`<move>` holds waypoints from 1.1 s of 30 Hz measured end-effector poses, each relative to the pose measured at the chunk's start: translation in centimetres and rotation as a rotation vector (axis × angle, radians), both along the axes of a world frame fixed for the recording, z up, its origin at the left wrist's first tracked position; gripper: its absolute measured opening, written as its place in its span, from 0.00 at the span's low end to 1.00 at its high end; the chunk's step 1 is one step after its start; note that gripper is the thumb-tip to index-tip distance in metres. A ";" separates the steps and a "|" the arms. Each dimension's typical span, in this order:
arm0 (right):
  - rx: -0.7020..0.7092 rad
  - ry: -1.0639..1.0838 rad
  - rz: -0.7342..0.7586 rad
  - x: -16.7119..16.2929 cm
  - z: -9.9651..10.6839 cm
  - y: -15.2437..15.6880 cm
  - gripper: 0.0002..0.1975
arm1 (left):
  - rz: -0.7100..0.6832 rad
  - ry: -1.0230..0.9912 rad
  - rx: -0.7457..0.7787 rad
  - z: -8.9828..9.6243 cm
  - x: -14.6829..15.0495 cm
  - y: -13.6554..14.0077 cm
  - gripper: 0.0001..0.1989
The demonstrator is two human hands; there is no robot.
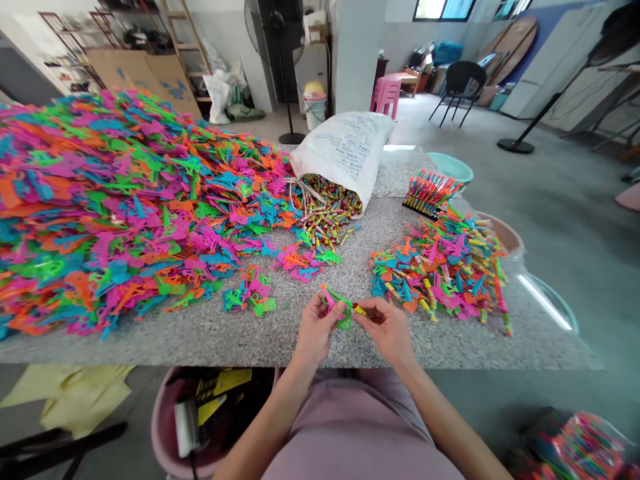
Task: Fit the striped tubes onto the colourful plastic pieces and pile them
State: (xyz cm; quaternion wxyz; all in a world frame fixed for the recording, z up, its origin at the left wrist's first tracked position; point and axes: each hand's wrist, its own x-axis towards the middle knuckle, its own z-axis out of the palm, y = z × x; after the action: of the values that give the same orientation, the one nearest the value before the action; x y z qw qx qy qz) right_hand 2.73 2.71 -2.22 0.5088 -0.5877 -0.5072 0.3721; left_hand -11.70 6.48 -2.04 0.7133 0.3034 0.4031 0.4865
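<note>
Over the front of the speckled stone table (280, 340), my left hand (320, 323) pinches small plastic pieces (344, 304), green and pink. My right hand (383, 327) holds a short yellow and red tube (359, 309) between thumb and fingertips, its end against the green piece. Whether the two are joined I cannot tell. Small clusters of loose plastic pieces (253, 290) lie left of my hands. To the right is a heap of plastic pieces with patterned tubes fixed to them (445, 267).
A huge pile of bright plastic pieces (125, 200) covers the table's left. A white sack (345, 143) spills patterned tubes (325, 213). Behind the right heap stands a black rack of assembled pieces (420, 209). A pink bin (163, 433) sits below the front edge.
</note>
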 end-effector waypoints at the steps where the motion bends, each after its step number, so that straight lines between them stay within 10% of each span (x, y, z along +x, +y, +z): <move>1: -0.003 -0.032 0.008 0.0 0.0 0.0 0.09 | 0.009 0.012 0.017 0.0 0.0 0.0 0.17; 11: 0.027 -0.188 -0.008 2.7 -0.8 0.1 0.10 | -0.035 0.245 0.218 -1.0 0.3 0.6 0.17; 17: 0.215 -0.717 -0.465 10.9 -0.1 3.2 0.21 | 0.127 1.094 0.591 -3.8 -5.6 7.9 0.31; 25: 0.339 -0.649 0.122 -0.7 -4.0 11.7 0.20 | -0.104 1.658 0.896 -6.8 -5.1 12.8 0.28; 33: 0.358 -0.598 0.376 -7.6 -6.6 12.8 0.25 | 0.159 1.687 0.774 -8.1 -11.4 11.4 0.21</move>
State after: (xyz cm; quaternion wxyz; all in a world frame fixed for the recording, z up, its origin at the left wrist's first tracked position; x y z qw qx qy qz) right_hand -4.84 15.53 -8.85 0.3560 -0.4690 -0.7886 0.1772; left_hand -23.05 17.85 -10.10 -0.0020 0.7448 0.6175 0.2531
